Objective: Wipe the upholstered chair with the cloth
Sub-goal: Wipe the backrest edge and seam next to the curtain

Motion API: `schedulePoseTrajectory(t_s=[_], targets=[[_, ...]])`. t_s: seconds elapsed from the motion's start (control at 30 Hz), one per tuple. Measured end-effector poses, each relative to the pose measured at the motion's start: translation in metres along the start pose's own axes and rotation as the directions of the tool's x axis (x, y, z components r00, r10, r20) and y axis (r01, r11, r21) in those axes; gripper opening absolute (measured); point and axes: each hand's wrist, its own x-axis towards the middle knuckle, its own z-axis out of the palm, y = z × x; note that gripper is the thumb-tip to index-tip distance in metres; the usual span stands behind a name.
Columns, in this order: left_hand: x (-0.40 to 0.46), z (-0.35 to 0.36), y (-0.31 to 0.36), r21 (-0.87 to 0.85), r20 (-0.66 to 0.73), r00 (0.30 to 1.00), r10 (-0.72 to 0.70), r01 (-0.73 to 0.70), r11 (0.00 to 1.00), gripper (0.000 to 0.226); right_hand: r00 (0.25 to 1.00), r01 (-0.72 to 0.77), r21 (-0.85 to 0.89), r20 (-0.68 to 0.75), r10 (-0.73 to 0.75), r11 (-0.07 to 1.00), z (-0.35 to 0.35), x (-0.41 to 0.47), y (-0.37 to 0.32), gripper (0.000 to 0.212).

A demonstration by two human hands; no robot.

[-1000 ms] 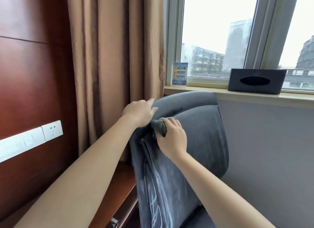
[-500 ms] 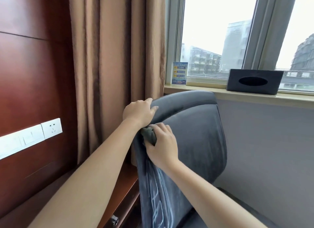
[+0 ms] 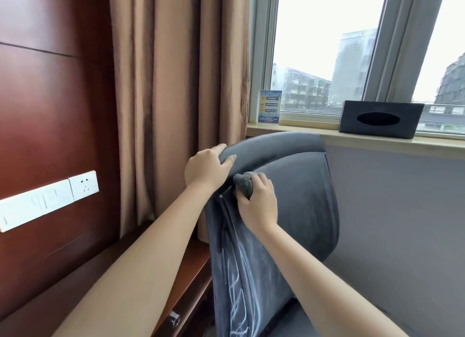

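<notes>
— Where is the cloth (image 3: 243, 185) just now?

— Bunched into a grey wad in the right hand (image 3: 259, 206); the fingers curl round it, so that grip is closed on it; it is pressed to the upper left edge of the backrest of the grey upholstered chair (image 3: 297, 201), just below the top seam.

— And the left hand (image 3: 205, 169)?

— Clamped over the top corner of the chair, thumb on the front, fingers wrapped behind; it touches the hand with the cloth, or nearly so.

— What stands round about?

— A tan curtain (image 3: 171, 85) behind the chair; a black tissue box (image 3: 380, 123) and a small blue card (image 3: 269, 106) on the windowsill (image 3: 314, 131); a white wall socket (image 3: 84, 185) on the wood panelling.
</notes>
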Motion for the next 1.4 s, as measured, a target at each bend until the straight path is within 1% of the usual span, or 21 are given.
schedulePoseTrajectory(t_s=[0.07, 0.13, 0.23, 0.37, 0.5, 0.6, 0.7, 0.87, 0.93, 1.03, 1.2, 1.4], targets=[[-0.005, 0.003, 0.000, -0.067, -0.063, 0.998, -0.021, 0.017, 0.998, 0.050, 0.992, 0.130, 0.012, 0.000, -0.130, 0.991, 0.004, -0.036, 0.004, 0.026], [-0.009, 0.004, 0.000, -0.120, -0.101, 0.994, -0.050, 0.038, 0.992, 0.049, 0.975, 0.223, -0.040, -0.003, -0.223, 0.974, 0.004, -0.066, 0.016, 0.028], [-0.016, 0.005, -0.003, -0.162, -0.119, 0.988, -0.096, 0.077, 0.984, 0.046, 0.968, 0.250, -0.084, 0.024, -0.249, 0.965, -0.002, -0.085, 0.028, 0.030], [-0.023, 0.006, -0.003, -0.139, -0.117, 0.985, -0.130, 0.113, 0.984, 0.044, 0.962, 0.270, -0.135, 0.081, -0.261, 0.953, -0.011, -0.063, 0.012, 0.025], [-0.022, 0.005, -0.004, -0.118, -0.097, 0.987, -0.126, 0.115, 0.986, 0.042, 0.967, 0.251, -0.126, 0.082, -0.242, 0.960, -0.009, -0.031, -0.010, 0.031], [-0.019, 0.005, -0.007, -0.088, -0.083, 0.990, -0.113, 0.106, 0.990, 0.043, 0.971, 0.234, -0.115, 0.082, -0.226, 0.965, -0.003, -0.045, -0.005, 0.031], [-0.018, 0.006, -0.007, -0.063, -0.089, 0.989, -0.121, 0.115, 0.991, 0.042, 0.972, 0.234, -0.143, 0.073, -0.225, 0.962, -0.001, -0.062, 0.004, 0.032], [-0.022, 0.003, -0.006, -0.038, -0.078, 0.993, -0.089, 0.086, 0.996, 0.041, 0.972, 0.226, -0.201, 0.114, -0.207, 0.953, -0.011, -0.057, -0.002, 0.028], [-0.024, 0.000, -0.005, -0.039, -0.072, 0.994, -0.085, 0.083, 0.996, 0.040, 0.980, 0.175, -0.173, 0.120, -0.156, 0.969, -0.017, -0.052, -0.009, 0.027], [-0.032, -0.006, -0.005, -0.030, -0.077, 0.994, -0.079, 0.077, 0.997, 0.039, 0.995, 0.075, -0.076, 0.076, -0.070, 0.994, -0.021, -0.053, -0.021, 0.024], [-0.053, -0.022, -0.006, -0.006, -0.089, 0.994, -0.057, 0.056, 0.998, 0.034, 0.996, 0.085, -0.016, 0.039, -0.084, 0.996, -0.023, -0.080, -0.029, 0.024], [-0.080, -0.044, -0.001, 0.005, -0.063, 0.996, -0.057, 0.057, 0.998, 0.036, 0.989, 0.061, -0.032, 0.140, -0.056, 0.998, -0.049, -0.090, -0.046, 0.028]])
